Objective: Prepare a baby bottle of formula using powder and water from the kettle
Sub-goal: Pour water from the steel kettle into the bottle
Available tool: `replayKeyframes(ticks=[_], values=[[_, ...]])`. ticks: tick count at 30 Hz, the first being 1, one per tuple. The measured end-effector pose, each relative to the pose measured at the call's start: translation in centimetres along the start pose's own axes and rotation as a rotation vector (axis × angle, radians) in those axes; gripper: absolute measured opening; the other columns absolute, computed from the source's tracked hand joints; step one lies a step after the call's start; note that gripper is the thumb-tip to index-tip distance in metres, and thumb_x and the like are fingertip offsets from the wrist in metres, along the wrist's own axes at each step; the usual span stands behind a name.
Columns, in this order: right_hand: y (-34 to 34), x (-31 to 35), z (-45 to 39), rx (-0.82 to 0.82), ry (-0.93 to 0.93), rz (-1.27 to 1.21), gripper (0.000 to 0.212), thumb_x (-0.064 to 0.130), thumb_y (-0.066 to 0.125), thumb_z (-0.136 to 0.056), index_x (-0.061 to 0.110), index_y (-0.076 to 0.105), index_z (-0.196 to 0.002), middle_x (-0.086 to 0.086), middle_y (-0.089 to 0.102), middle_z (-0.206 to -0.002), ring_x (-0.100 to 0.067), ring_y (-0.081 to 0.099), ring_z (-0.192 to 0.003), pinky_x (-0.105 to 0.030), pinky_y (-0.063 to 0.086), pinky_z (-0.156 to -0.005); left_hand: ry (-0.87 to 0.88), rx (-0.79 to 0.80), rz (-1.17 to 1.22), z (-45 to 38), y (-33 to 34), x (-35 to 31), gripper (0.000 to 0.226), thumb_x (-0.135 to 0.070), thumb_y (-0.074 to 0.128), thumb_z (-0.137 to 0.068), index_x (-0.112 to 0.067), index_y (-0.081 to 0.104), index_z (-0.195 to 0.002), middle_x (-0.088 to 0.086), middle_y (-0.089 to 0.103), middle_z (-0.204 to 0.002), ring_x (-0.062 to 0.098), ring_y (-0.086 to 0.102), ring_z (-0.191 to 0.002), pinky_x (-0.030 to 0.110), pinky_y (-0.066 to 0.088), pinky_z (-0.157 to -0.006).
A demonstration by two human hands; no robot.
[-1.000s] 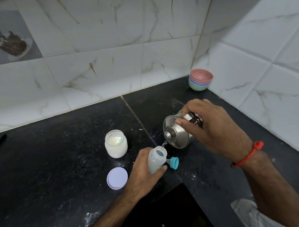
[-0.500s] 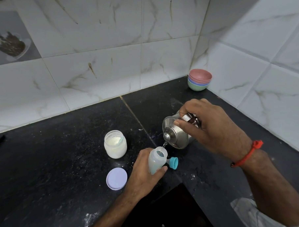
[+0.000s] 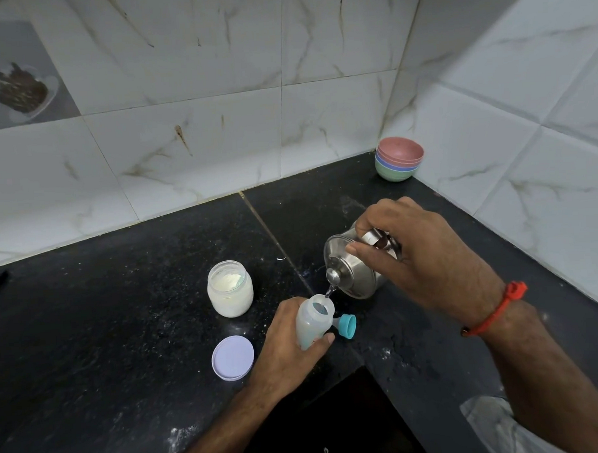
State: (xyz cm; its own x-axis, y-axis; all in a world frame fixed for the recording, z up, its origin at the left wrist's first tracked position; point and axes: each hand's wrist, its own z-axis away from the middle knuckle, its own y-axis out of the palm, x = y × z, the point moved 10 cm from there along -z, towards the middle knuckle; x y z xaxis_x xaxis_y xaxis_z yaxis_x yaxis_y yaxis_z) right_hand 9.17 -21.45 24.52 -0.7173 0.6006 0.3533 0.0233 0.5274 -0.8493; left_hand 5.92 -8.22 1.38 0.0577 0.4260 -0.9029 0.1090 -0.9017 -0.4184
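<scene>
Two hands are engaged in the pour. The baby bottle is clasped around its body by the left hand, standing on the black counter close to the front edge, just beside the inner corner where the counter steps back. The steel kettle is gripped at its handle by the right hand and is tipped steeply toward the bottle, with the forefinger laid against the lid. A thin stream of water is seen falling from the spout into the far rim of the bottle mouth.

The step in hand is judged to be the filling. The mouth is narrow and the stream enters close to its edge, so the spout should be kept low and brought over the centre of the opening. The tilt is best eased gradually, so that a surge is avoided. The bottle should be kept upright and pressed to the counter. The lid ought to be held in place throughout, since it faces downward. The level inside cannot be read from here; it should be watched through the translucent wall.

The teal teat cap lies touching or just beside the bottle, on the kettle side. The open powder jar stands further in toward the counter's middle, and its lilac lid lies nearer the front edge.
</scene>
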Motion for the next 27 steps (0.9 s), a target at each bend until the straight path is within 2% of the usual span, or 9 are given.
replayKeyframes(ticks=[6, 15, 22, 27], values=[[0.01, 0.20, -0.09, -0.001, -0.009, 0.012, 0.015, 0.051, 0.048, -0.092, 0.036, 0.047, -0.089, 0.005, 0.062, -0.090, -0.016, 0.049, -0.081, -0.035, 0.049, -0.068, 0.008, -0.009, 0.001, -0.13, -0.02, -0.02, 0.059, -0.030, 0.086, -0.083, -0.050, 0.044, -0.118, -0.016, 0.054, -0.127, -0.009, 0.051, -0.118, 0.002, 0.043, -0.088], [-0.10, 0.30, -0.10, -0.003, -0.026, 0.016, 0.012, 0.051, 0.049, -0.092, 0.039, 0.045, -0.090, 0.008, 0.061, -0.091, -0.015, 0.049, -0.084, -0.040, 0.052, -0.068, -0.001, -0.003, -0.006, -0.06, 0.02, 0.09, 0.059, -0.031, 0.086, -0.083, -0.054, 0.043, -0.116, -0.019, 0.053, -0.127, -0.011, 0.049, -0.118, 0.002, 0.044, -0.087], [-0.37, 0.49, 0.02, -0.010, -0.042, 0.034, 0.011, 0.050, 0.049, -0.093, 0.042, 0.042, -0.090, 0.010, 0.060, -0.091, -0.013, 0.048, -0.084, -0.037, 0.052, -0.068, -0.023, 0.013, -0.007, 0.06, 0.25, 0.43, 0.059, -0.033, 0.085, -0.084, -0.047, 0.044, -0.123, -0.017, 0.053, -0.129, -0.002, 0.053, -0.119, 0.006, 0.045, -0.085], [-0.54, 0.74, 0.05, -0.010, -0.046, 0.044, 0.012, 0.052, 0.048, -0.093, 0.049, 0.036, -0.090, 0.013, 0.058, -0.091, -0.011, 0.048, -0.084, -0.032, 0.049, -0.068, -0.035, 0.023, -0.009, 0.09, 0.33, 0.49, 0.059, -0.033, 0.085, -0.084, -0.044, 0.044, -0.125, -0.017, 0.052, -0.129, -0.004, 0.052, -0.119, 0.003, 0.044, -0.084]])
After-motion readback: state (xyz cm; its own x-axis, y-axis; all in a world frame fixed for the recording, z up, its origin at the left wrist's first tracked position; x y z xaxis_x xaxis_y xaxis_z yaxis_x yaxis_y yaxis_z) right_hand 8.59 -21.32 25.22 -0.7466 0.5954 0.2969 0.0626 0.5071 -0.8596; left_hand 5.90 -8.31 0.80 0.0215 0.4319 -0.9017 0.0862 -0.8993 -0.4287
